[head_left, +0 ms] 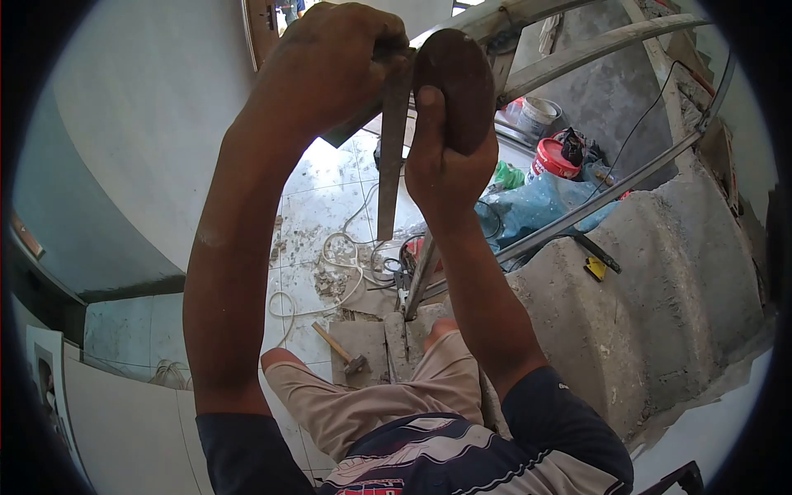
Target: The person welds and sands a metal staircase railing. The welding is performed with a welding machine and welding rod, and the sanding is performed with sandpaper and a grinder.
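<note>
Raised at the upper centre, my left hand [342, 70] is a closed fist around the top of a narrow flat metal strip [393, 165]. The strip hangs down, tapering slightly in this view. A flat grey edge [351, 128] shows below the fist, mostly hidden by my forearm. Beside it, my right hand [452, 183] grips a dark brown, thin round disc [466, 82], the thumb pressed along its near face. The disc stands on edge close to the strip's upper end. Behind both hands runs a curved metal railing frame [577, 62].
Rough concrete steps [635, 313] fill the right, with a yellow-and-black tool [596, 266] on them. A hammer [345, 351] lies between my legs; pliers [403, 289] and a white cord [338, 307] lie beyond. A red bucket [551, 161] stands behind blue plastic sheeting [544, 202].
</note>
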`<action>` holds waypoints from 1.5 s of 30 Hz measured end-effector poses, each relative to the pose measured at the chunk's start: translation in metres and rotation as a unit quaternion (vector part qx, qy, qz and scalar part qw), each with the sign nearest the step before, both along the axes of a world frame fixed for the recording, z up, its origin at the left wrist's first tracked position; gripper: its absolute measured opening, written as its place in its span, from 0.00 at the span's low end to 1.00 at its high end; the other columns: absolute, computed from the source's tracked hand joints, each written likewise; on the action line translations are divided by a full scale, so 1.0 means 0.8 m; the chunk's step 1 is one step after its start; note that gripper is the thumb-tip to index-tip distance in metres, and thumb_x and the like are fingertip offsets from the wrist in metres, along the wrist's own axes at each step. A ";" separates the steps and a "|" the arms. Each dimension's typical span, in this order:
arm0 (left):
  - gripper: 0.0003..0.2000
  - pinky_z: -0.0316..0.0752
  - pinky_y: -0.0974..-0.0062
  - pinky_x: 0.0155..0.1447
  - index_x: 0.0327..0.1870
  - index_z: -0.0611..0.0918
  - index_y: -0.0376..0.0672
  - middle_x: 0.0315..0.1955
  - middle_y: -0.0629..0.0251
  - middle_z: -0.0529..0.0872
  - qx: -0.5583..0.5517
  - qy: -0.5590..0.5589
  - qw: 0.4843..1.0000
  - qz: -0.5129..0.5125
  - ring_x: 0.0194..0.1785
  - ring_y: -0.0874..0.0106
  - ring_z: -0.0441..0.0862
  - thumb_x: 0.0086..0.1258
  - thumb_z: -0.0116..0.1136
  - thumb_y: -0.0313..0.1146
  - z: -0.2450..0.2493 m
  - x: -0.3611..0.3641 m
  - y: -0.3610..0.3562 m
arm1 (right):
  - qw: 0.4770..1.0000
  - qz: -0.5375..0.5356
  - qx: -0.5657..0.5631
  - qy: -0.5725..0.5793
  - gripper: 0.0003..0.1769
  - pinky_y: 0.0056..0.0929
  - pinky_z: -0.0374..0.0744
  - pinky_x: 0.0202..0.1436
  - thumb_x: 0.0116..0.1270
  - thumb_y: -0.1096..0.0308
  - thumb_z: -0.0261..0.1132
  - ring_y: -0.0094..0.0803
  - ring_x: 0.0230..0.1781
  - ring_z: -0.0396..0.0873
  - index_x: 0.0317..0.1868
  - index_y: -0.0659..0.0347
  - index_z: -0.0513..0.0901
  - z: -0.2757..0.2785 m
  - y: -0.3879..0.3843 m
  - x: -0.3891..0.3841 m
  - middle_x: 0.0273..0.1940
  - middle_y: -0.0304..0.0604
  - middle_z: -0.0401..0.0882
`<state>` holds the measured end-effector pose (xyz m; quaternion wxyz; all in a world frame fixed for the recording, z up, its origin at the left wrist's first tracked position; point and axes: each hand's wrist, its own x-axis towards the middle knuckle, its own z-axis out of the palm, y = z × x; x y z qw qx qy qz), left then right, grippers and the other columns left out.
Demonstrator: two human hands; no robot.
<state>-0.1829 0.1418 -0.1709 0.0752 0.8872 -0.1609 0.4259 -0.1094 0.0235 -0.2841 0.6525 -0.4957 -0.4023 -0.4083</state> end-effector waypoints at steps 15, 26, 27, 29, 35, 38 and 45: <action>0.09 0.80 0.65 0.45 0.38 0.87 0.32 0.31 0.48 0.88 -0.082 0.068 0.994 0.008 0.36 0.56 0.87 0.62 0.62 0.29 0.015 -0.026 -0.022 | 0.994 -0.087 0.005 -0.061 0.23 0.23 0.81 0.53 0.72 0.70 0.65 0.29 0.52 0.83 0.64 0.71 0.73 -0.015 0.004 0.010 0.55 0.48 0.83; 0.10 0.80 0.65 0.47 0.39 0.87 0.32 0.31 0.48 0.88 -0.086 0.066 0.994 0.000 0.36 0.55 0.87 0.61 0.61 0.28 0.013 -0.010 -0.011 | 0.996 -0.067 -0.003 -0.056 0.24 0.23 0.81 0.54 0.73 0.71 0.64 0.30 0.52 0.83 0.66 0.71 0.72 -0.013 0.002 0.011 0.54 0.47 0.83; 0.10 0.80 0.65 0.47 0.39 0.87 0.32 0.31 0.48 0.88 -0.086 0.068 0.994 0.000 0.36 0.55 0.87 0.61 0.61 0.28 0.011 -0.006 -0.007 | 0.996 -0.055 0.039 -0.063 0.16 0.28 0.78 0.43 0.72 0.70 0.64 0.35 0.41 0.81 0.56 0.69 0.76 0.001 0.011 0.020 0.45 0.48 0.80; 0.09 0.80 0.65 0.47 0.38 0.87 0.32 0.32 0.48 0.88 -0.075 0.077 0.994 0.020 0.36 0.56 0.87 0.61 0.61 0.28 0.012 -0.005 -0.006 | 0.993 -0.041 0.079 -0.071 0.10 0.34 0.75 0.33 0.70 0.70 0.64 0.41 0.29 0.80 0.46 0.68 0.80 0.011 0.014 0.022 0.36 0.50 0.77; 0.11 0.79 0.65 0.48 0.43 0.89 0.40 0.34 0.57 0.90 -0.016 0.009 1.000 0.014 0.36 0.63 0.87 0.66 0.65 0.36 -0.002 0.000 -0.002 | 0.997 -0.058 -0.041 -0.038 0.26 0.27 0.78 0.61 0.73 0.74 0.62 0.30 0.61 0.78 0.69 0.70 0.69 -0.028 -0.004 0.006 0.61 0.50 0.79; 0.11 0.79 0.66 0.48 0.43 0.89 0.40 0.34 0.58 0.90 0.002 0.008 1.000 0.016 0.35 0.64 0.87 0.67 0.65 0.37 -0.002 0.001 0.000 | 0.998 -0.038 -0.033 -0.025 0.26 0.27 0.77 0.62 0.74 0.73 0.62 0.32 0.61 0.78 0.69 0.71 0.68 -0.018 -0.003 0.007 0.61 0.50 0.79; 0.11 0.79 0.67 0.48 0.43 0.89 0.39 0.34 0.58 0.90 0.003 0.008 1.000 0.010 0.35 0.64 0.87 0.66 0.66 0.36 -0.001 0.002 0.000 | 0.997 -0.049 0.007 -0.063 0.17 0.31 0.76 0.47 0.72 0.70 0.64 0.37 0.46 0.79 0.56 0.70 0.74 -0.017 -0.001 0.010 0.47 0.50 0.78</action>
